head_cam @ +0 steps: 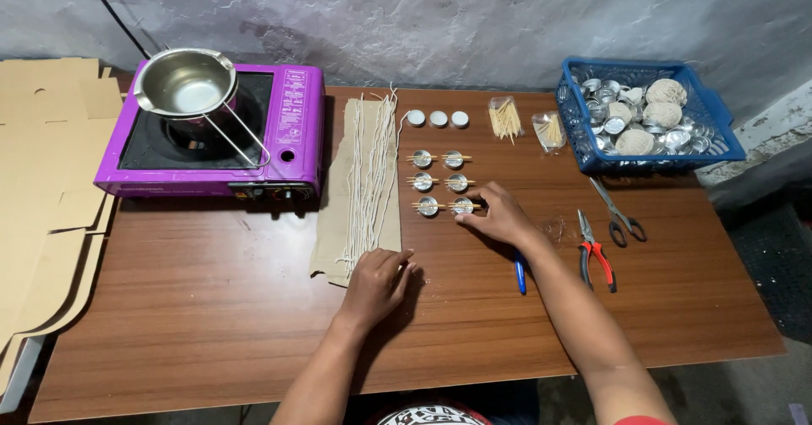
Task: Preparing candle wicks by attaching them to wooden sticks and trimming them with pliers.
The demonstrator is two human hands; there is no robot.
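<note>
My left hand (378, 281) rests knuckles-up on the wooden table (211, 307), its fingers curled at the near end of a brown paper strip (338, 197) covered with several white wick strings (372, 163). My right hand (497, 214) reaches forward and its fingertips touch the nearest right small metal cup (462, 207). That cup belongs to a grid of several small metal cups (440, 182), each with thin wooden sticks laid across it. Three plain cups (437, 119) sit in a row behind the grid.
A purple portable stove (288, 137) carries a steel pouring pot (184, 82) at the back left. A blue basket (584, 150) holds cups and string balls. Toothpick bags (506, 119), scissors (617, 213), red pliers (595, 260), a blue pen (520, 274) and flat cardboard (46, 180) lie around.
</note>
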